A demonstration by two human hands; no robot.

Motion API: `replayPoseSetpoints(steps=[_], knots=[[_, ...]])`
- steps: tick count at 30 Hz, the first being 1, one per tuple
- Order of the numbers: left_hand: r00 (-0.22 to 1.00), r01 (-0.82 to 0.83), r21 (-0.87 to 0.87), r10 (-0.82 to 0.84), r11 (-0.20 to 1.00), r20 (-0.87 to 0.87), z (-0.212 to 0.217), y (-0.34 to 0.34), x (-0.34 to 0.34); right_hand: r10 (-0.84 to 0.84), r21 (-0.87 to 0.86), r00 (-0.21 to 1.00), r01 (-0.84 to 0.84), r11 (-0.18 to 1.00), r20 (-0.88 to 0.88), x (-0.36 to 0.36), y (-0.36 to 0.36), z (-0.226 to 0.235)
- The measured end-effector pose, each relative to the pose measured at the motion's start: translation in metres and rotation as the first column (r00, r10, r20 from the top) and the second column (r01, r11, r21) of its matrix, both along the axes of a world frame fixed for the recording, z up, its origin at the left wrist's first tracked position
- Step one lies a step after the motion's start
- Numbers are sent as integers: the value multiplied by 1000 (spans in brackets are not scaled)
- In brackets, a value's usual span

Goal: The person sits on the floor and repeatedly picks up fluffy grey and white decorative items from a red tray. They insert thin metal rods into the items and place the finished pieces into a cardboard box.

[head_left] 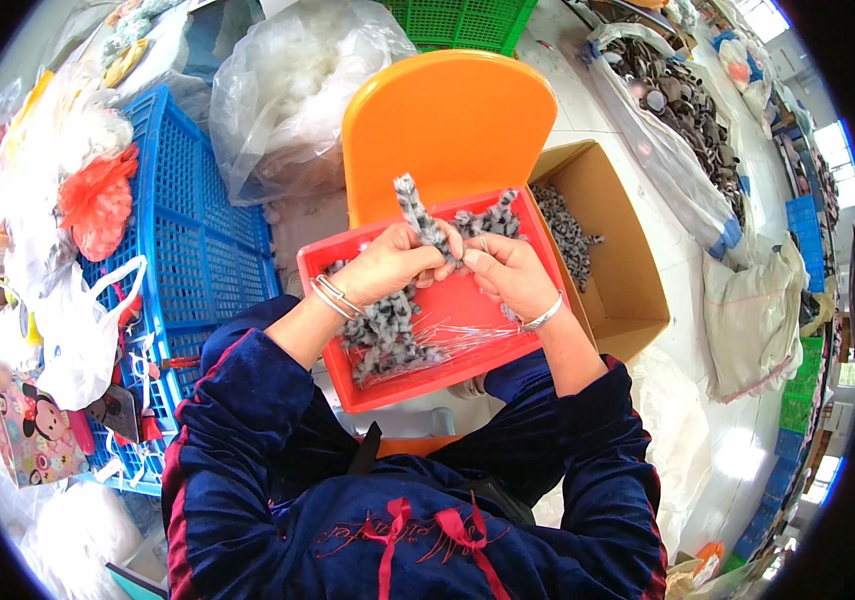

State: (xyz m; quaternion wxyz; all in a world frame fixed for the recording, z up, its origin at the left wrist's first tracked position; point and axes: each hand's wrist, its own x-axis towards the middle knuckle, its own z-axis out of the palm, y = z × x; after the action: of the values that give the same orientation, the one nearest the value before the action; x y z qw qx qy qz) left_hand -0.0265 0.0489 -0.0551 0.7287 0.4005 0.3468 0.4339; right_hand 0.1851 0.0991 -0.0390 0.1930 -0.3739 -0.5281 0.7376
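Observation:
Between my two hands is a fuzzy grey-and-black plush piece (415,204), shaped like a small tail, with one end sticking up. My left hand (400,262) pinches it near its lower part. The fingertips of my right hand (516,277) close on the same lower end, touching the left fingers; the exact grip is hidden. Both hands are above a red tray (438,297) on my lap. Similar plush pieces (383,335) lie in its left side, more at its far right. Thin white wire-like strands (478,338) are spread along its near side.
An orange chair back (448,125) rises behind the tray. To its right stands a cardboard box (636,295) with more plush pieces. A blue crate (213,260) is at the left, with a clear bag of white stuffing (298,100) beyond. A sack of dark pieces (638,150) lies far right.

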Motion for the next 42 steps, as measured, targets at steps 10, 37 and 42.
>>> replayPoseSetpoints(steps=[10,37,42], knots=[[970,-134,-35,124,990,-207,3,-2,5,-99,334,995,104,937,-31,-11,-11,-4],[900,-170,188,230,967,-369,4,-6,4,-140,829,950,-165,534,279,5,-3,22],[897,-112,136,159,984,-412,4,-6,2,-120,834,942,-213,509,314,7,-3,23]])
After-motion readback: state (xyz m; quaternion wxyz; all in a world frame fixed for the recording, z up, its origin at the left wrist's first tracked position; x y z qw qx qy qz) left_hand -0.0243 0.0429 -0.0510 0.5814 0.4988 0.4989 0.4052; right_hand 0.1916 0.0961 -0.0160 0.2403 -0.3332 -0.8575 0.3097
